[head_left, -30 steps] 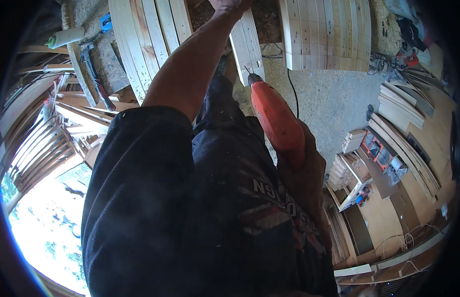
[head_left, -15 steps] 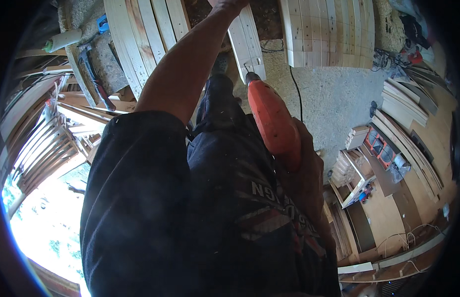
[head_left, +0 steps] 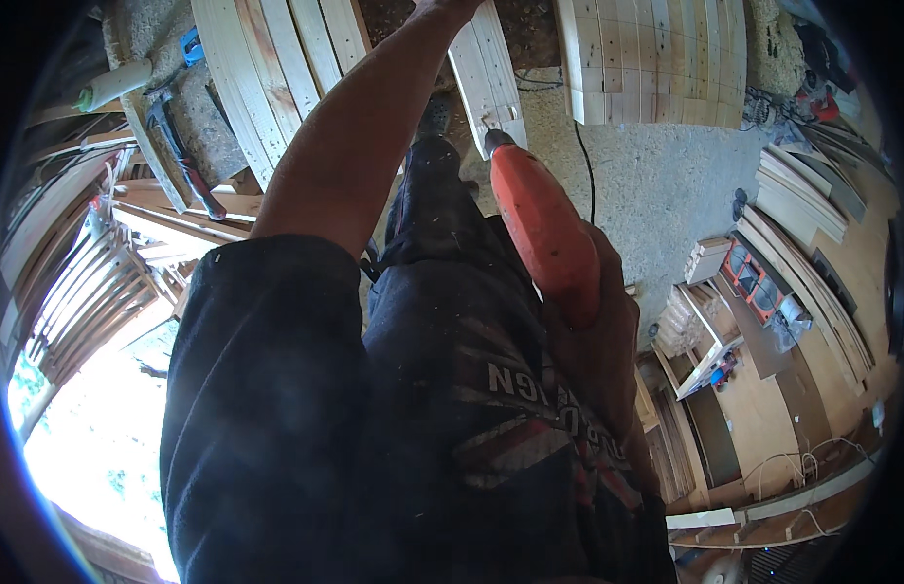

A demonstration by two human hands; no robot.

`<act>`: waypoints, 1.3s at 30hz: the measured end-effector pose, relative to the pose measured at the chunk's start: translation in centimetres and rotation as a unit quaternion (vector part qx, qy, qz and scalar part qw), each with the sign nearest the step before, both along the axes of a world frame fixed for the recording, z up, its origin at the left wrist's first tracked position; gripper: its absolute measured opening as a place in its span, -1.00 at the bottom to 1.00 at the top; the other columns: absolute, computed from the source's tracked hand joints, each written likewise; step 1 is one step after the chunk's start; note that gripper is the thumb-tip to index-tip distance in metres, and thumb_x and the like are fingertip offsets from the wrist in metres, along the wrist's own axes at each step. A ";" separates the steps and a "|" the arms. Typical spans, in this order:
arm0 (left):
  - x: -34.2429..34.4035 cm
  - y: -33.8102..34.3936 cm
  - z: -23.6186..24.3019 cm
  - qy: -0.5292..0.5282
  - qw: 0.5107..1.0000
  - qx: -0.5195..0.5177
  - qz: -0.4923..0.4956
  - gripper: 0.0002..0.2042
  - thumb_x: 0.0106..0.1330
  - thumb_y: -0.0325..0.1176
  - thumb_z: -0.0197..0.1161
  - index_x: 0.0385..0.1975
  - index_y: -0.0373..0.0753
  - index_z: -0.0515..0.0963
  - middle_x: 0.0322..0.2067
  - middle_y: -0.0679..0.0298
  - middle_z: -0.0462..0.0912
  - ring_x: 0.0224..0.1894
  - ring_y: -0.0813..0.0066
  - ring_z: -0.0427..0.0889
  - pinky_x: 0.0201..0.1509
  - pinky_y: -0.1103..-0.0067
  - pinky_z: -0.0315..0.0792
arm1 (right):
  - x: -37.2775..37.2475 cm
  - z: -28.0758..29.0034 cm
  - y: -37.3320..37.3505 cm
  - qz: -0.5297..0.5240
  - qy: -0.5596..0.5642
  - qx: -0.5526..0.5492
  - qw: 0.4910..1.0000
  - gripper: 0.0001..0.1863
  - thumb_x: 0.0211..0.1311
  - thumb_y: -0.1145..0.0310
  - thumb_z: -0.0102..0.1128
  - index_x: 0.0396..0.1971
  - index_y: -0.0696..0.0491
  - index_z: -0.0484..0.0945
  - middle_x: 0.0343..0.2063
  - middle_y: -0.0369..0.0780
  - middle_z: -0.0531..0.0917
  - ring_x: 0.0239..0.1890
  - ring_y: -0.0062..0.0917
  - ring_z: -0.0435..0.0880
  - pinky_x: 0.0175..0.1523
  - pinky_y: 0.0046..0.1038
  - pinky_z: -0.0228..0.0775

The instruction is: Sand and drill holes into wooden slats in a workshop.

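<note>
An orange power drill [head_left: 544, 219] is gripped in my right hand [head_left: 615, 311], its body pointing away from me. The drill's bit meets the near end of a pale wooden board [head_left: 486, 78], where a few shavings lie. My left arm reaches forward across the view, and my left hand [head_left: 452, 8] is over the far part of that board at the top edge. Its fingers are cut off by the frame, so their grip is hidden.
Pale planks [head_left: 272, 73] lie at the upper left, and a row of joined wooden strips [head_left: 656, 68] at the upper right. A hammer [head_left: 182, 156] rests at the left. A black cord [head_left: 588, 175] runs over the floor. Stacked boards [head_left: 802, 282] and a wooden frame [head_left: 710, 355] stand right.
The view has shifted slightly. The drill stays at the board's near end in my right hand, and my left arm keeps nearly the same place.
</note>
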State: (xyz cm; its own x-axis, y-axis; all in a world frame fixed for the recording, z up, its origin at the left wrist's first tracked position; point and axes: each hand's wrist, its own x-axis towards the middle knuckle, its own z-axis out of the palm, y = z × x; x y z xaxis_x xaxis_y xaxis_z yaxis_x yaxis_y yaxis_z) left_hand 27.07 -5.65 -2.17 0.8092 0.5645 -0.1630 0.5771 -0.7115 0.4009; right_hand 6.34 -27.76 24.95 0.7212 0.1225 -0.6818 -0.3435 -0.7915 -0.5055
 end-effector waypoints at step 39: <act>0.0 0.0 1.1 -0.026 0.999 -0.026 0.016 0.08 0.27 0.27 0.28 0.62 -0.08 -0.21 0.47 -0.42 -0.04 0.38 -0.36 0.27 0.25 0.03 0.44 | 0.1 -4.4 -0.4 0.040 -0.047 -0.021 0.998 -0.19 0.18 0.20 0.48 0.39 0.08 0.30 -0.04 0.11 0.72 0.02 0.05 0.74 0.06 -0.12 0.61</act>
